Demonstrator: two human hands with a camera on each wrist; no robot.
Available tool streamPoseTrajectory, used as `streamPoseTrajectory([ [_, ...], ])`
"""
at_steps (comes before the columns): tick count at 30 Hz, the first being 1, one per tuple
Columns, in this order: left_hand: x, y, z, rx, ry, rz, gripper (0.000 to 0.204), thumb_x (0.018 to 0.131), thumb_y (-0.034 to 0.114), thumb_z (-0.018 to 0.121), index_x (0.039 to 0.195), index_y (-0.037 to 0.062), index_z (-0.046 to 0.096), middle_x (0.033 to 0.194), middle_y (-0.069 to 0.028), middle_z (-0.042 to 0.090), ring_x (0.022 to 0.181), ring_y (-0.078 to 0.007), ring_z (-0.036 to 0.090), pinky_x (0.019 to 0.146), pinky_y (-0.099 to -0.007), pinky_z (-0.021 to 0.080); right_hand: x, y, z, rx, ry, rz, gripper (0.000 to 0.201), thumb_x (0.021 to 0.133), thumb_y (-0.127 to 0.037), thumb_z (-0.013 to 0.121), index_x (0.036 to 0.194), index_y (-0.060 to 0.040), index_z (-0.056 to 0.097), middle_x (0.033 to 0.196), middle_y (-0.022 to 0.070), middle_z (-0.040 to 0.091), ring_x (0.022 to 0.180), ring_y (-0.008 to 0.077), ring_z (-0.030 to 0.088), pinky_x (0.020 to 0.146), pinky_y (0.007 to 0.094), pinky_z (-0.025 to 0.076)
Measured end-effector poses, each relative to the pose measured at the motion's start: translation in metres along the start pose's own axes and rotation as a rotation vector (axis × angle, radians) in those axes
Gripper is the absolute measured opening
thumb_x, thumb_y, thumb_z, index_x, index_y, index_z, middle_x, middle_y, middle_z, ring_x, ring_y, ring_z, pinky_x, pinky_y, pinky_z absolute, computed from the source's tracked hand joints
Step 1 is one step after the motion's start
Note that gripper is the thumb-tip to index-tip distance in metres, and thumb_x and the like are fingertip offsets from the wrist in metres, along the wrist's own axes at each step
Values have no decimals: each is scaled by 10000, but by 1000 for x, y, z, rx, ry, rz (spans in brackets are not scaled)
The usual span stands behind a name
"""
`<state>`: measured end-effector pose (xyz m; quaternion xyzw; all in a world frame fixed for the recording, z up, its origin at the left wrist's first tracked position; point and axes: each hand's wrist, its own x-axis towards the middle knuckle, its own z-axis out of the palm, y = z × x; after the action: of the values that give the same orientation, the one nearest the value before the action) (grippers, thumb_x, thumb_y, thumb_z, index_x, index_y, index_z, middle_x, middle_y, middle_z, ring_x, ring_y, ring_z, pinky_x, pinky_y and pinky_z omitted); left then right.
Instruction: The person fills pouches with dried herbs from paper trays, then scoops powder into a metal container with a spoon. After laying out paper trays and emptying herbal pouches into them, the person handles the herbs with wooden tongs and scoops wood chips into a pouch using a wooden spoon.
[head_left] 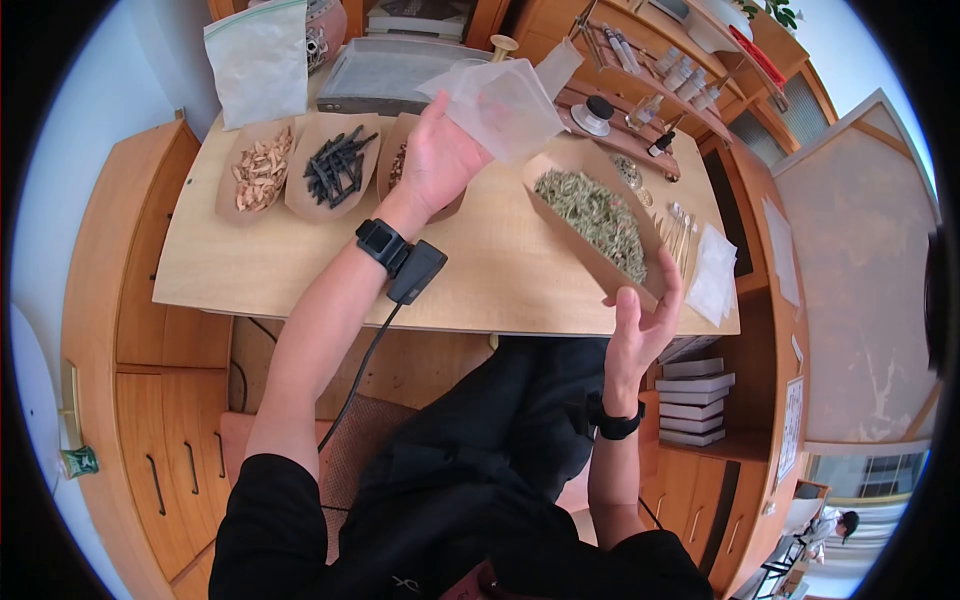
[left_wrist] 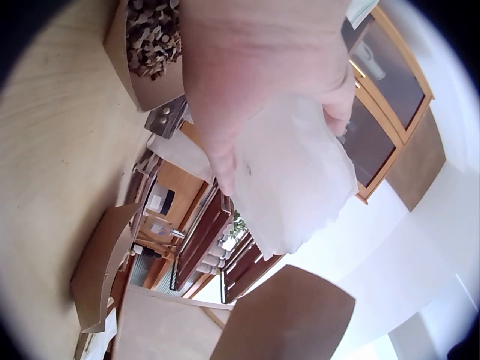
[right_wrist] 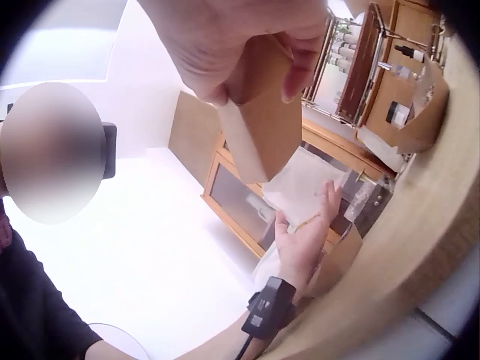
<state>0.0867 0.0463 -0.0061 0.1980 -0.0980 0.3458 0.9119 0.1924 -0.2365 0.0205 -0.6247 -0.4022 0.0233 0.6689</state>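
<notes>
My left hand (head_left: pixel 440 165) holds a thin, translucent white bag (head_left: pixel 505 105) above the far middle of the table. In the left wrist view, the bag (left_wrist: pixel 292 172) spreads out between the thumb and a finger. My right hand (head_left: pixel 640 330) grips the near end of a boat-shaped brown paper tray (head_left: pixel 572 237), thumb on its near side and fingers along its right wall. Dried green herbs (head_left: pixel 597 220) fill this tray in the head view. The right wrist view shows the held tray (right_wrist: pixel 266 124) from outside, tilted, its contents hidden.
Paper trays of pale dried slices (head_left: pixel 263 172), dark sticks (head_left: pixel 338 170) and brown bits (left_wrist: pixel 154 37) stand at the table's left. A zip bag (head_left: pixel 258 65) and grey tray (head_left: pixel 385 75) sit behind. At right lie white sheets (head_left: pixel 712 275); a bottle rack (head_left: pixel 650 65) stands behind.
</notes>
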Motion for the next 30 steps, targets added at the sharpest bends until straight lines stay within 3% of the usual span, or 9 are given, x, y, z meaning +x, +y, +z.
streamPoseTrajectory([
  [5,-2,-3,4,148,4,-39,645,961,479,486,1436,66,345,1389,-110,482,1304,-273,451,1096,-445,352,21,-15,22,93,12,-5,637,853,-61,707,1396,21,385,1367,119,447,1260,211,463,1024,322,430],
  [9,-4,-6,13,179,-15,-41,698,952,498,481,1454,38,326,1492,-158,386,1378,-311,362,1146,-467,269,31,-9,30,-51,-10,-101,641,829,-72,740,1376,5,416,1313,115,464,1236,218,481,1009,319,442],
  [13,-3,-8,12,198,-20,-55,726,935,515,499,1466,57,310,1494,-142,388,1377,-304,364,1145,-480,262,37,-8,29,-275,-9,-234,624,815,-72,755,1352,8,446,1296,124,464,1218,225,494,988,319,455],
  [16,-5,-10,15,237,-13,-59,747,919,527,522,1475,81,300,1486,-131,398,1373,-279,369,1141,-482,264,44,-14,29,-306,-24,-219,609,810,-84,761,1333,14,463,1282,135,476,1192,237,510,984,335,450],
  [18,-6,-10,17,256,18,-53,714,899,519,575,1429,97,351,1413,-79,462,1293,-227,435,1060,-439,351,47,-20,31,-252,-15,-194,603,808,-92,762,1323,19,469,1266,137,485,1176,243,518,976,339,450],
  [20,-5,-11,15,250,25,-52,706,899,514,579,1424,98,355,1405,-74,466,1279,-223,443,1046,-434,362,50,-22,33,-196,-7,-170,597,806,-100,764,1314,23,475,1250,140,495,1161,249,527,967,343,450],
  [30,-6,-12,12,225,24,-100,673,877,477,637,1379,99,395,1354,-76,494,1250,-215,465,1032,-443,384,79,-34,24,-436,-142,-295,589,778,-120,788,1288,-12,513,1214,125,527,1121,241,549,923,333,469],
])
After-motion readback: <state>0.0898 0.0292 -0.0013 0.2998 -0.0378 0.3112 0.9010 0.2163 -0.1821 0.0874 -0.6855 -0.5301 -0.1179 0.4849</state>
